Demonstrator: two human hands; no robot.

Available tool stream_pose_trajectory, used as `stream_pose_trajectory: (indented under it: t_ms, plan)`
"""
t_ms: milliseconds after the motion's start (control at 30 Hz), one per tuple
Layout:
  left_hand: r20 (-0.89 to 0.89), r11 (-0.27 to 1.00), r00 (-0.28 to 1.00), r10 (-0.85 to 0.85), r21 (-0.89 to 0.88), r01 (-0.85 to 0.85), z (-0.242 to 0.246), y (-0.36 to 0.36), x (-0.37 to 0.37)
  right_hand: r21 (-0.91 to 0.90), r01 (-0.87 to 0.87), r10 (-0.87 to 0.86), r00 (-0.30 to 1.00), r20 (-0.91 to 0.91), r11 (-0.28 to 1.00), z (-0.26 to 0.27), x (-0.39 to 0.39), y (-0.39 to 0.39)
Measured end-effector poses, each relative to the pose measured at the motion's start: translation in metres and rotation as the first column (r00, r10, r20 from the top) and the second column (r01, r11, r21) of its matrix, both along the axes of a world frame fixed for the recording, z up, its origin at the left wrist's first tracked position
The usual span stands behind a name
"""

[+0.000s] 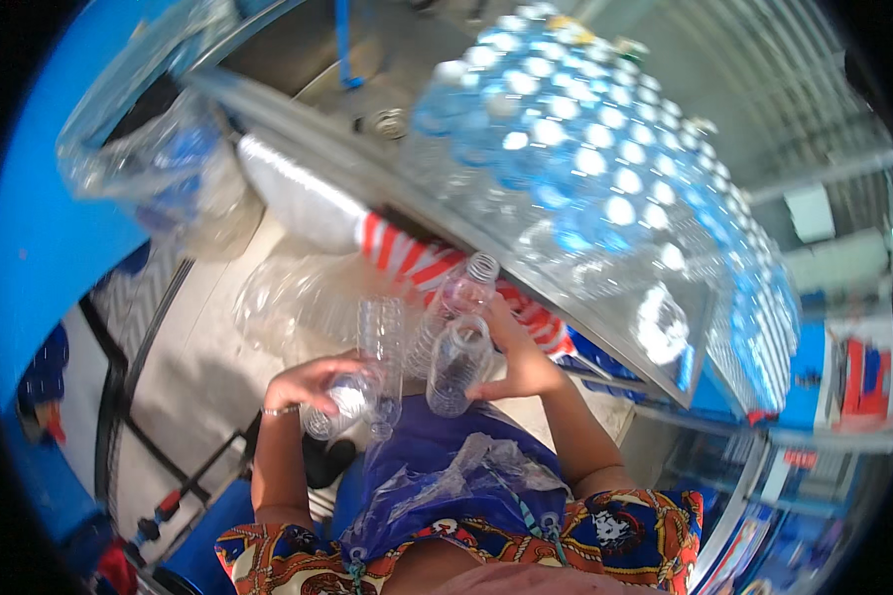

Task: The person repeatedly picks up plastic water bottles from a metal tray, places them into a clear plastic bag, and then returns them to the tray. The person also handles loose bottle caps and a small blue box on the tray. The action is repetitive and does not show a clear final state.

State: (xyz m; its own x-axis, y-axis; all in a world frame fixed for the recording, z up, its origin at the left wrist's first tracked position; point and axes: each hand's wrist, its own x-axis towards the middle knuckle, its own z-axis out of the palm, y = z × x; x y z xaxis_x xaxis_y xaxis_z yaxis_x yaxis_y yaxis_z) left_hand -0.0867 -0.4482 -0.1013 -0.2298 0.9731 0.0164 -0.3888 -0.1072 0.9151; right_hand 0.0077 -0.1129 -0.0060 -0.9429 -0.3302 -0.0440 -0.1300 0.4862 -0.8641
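Observation:
My left hand [314, 385] grips clear plastic bottles: one [340, 405] lies tilted under its fingers, and another [381, 349] stands lengthwise beside it. My right hand [517, 362] is curled round two more clear bottles. The nearer bottle [458, 368] has its open end upward, and the farther one [467, 294] shows a threaded neck without a cap. All are held together above a blue plastic apron [446, 468] on my lap. Beyond my hands, a clear plastic bag [305, 297] hangs by the table's side.
A metal table [565, 301] runs diagonally ahead, with a large stack of white-capped bottles [588, 126] and loose clear bottles on it. Red-and-white striped plastic [409, 253] hangs below its edge. A bagged bin [193, 171] stands at the upper left, a black metal frame [119, 364] at the left.

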Motion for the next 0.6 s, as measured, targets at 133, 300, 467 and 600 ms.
stream_pose_trajectory:
  t_ms: [133,300,467,600]
  plan:
    - [-0.363,0.978,0.910,-0.201,-0.024,0.207,0.081,0.089,0.016,0.098,0.186,-0.157,0.956,-0.248,0.978,0.079,0.076,0.074]
    - [-0.676,0.967,0.720,-0.159,0.042,0.253,0.140,0.240,0.064,-0.143,0.724,-0.710,0.584,-0.393,0.675,0.114,0.169,0.185]
    - [-0.739,0.989,0.674,-0.001,-0.098,-0.106,0.155,0.392,0.117,-0.115,0.833,-0.736,0.403,-0.544,0.541,0.109,0.197,0.315]
    - [-0.884,0.856,0.453,0.115,-0.143,-0.497,0.141,0.486,0.131,-0.067,0.753,-0.690,0.560,-0.458,0.655,0.080,0.177,0.396]
